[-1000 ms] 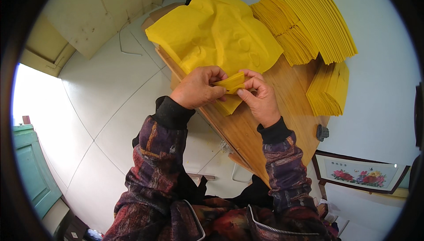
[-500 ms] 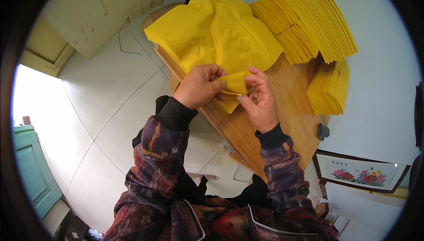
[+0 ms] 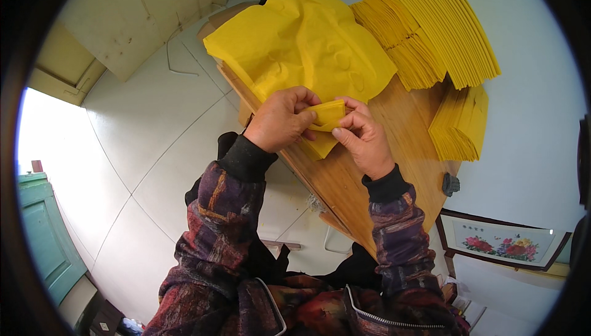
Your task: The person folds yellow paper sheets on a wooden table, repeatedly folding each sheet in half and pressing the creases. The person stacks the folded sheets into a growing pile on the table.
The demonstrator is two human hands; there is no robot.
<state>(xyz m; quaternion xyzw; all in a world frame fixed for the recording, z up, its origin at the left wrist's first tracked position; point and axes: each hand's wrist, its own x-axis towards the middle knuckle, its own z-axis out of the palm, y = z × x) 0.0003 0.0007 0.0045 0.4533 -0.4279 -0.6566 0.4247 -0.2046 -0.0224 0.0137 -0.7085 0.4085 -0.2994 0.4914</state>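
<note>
A large, wrinkled yellow sheet [image 3: 298, 46] lies across the far left part of the table; whether it is paper or cloth I cannot tell. Its near corner rises into a narrow folded strip [image 3: 329, 113] between my hands. My left hand [image 3: 278, 120] pinches the strip's left end between thumb and fingers. At the strip's right end, my right hand [image 3: 368, 142] closes its thumb and fingertips on the edges of the layers. Below the strip, a yellow flap [image 3: 320, 146] hangs over the table's near edge.
The wooden table [image 3: 394, 145] runs diagonally. Tall yellow folded stacks [image 3: 446, 28] stand at its far right, with a smaller folded pile [image 3: 460, 123] nearer. A small dark grey object [image 3: 450, 184] sits at the right edge. A framed flower picture [image 3: 502, 240] is at the right.
My right hand's raised, spread fingers have come down and closed on the strip's right end. The strip's layers lie flatter together. My left hand keeps its pinch.
</note>
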